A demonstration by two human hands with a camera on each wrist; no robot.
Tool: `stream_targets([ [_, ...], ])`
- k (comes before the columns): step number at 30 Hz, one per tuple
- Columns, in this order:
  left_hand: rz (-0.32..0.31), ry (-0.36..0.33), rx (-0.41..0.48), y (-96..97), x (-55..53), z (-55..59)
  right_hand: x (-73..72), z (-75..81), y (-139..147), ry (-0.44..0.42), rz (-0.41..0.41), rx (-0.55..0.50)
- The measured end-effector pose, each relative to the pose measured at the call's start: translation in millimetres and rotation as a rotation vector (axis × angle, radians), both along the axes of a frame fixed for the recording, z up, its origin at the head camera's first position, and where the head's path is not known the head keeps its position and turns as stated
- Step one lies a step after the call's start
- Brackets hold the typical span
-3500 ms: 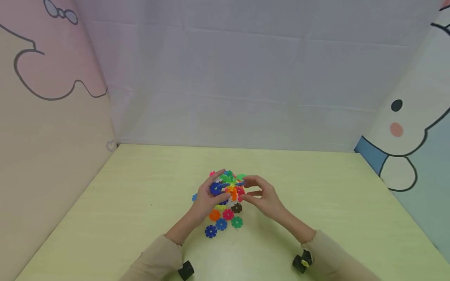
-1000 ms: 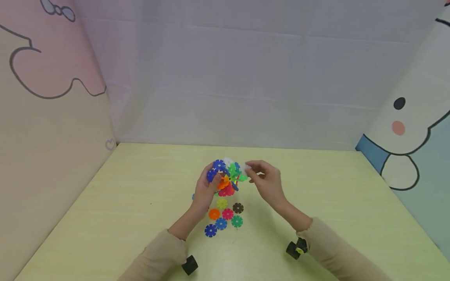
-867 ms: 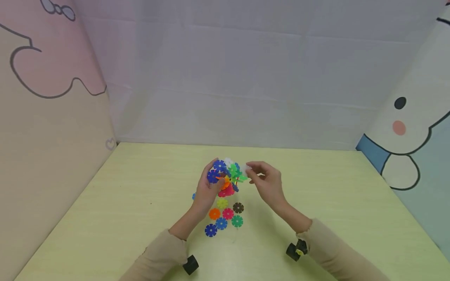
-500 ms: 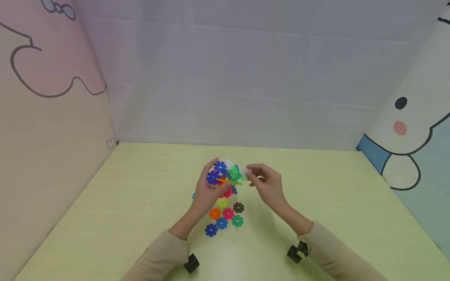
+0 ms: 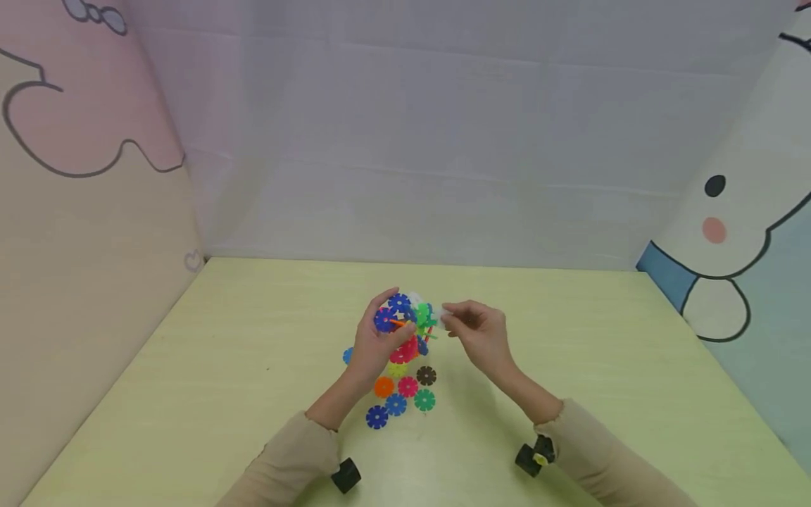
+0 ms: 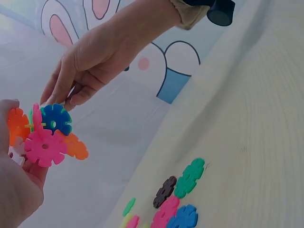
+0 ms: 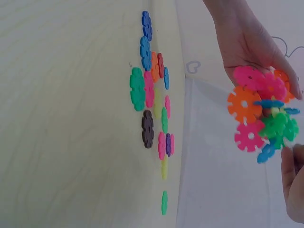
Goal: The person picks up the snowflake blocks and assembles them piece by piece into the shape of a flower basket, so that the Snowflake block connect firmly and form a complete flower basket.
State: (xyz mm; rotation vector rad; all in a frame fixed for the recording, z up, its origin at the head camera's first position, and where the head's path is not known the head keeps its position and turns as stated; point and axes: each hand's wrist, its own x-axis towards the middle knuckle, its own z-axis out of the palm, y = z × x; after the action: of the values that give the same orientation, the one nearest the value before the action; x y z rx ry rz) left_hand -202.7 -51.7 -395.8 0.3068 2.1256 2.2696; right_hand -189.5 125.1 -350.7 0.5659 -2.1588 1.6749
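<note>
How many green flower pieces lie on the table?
3 in the right wrist view: one beside the brown piece, one between two pink pieces, one past a yellow piece. Others may be hidden.

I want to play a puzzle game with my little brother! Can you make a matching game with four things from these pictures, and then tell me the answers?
Things:
1. Cluster of joined snowflake discs
2. Right hand
3. Brown snowflake disc
4. Table

Matches:
A. Pinching a white snowflake disc
B. Pale yellow-green in the head view
C. Held up by the left hand
D. Lying flat, just beyond a green snowflake disc as the person sees it

Right pairs: 1-C, 2-A, 3-D, 4-B
</note>
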Motion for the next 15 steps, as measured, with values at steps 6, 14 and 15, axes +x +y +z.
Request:
stream_targets([
  [6,0.023,-0.032,-0.004,3.6,-1.5,1.0,-4.7,-5.7,1,0.025,-0.017,0.01],
  [14,0.054,-0.055,-0.084,-7.6,-11.9,-5.4,-46.7,-31.0,22,-0.092,0.085,0.115],
  [15,0.068,-0.058,-0.095,-10.7,-13.6,-6.5,-52.3,-33.1,25,-0.118,0.085,0.121],
])
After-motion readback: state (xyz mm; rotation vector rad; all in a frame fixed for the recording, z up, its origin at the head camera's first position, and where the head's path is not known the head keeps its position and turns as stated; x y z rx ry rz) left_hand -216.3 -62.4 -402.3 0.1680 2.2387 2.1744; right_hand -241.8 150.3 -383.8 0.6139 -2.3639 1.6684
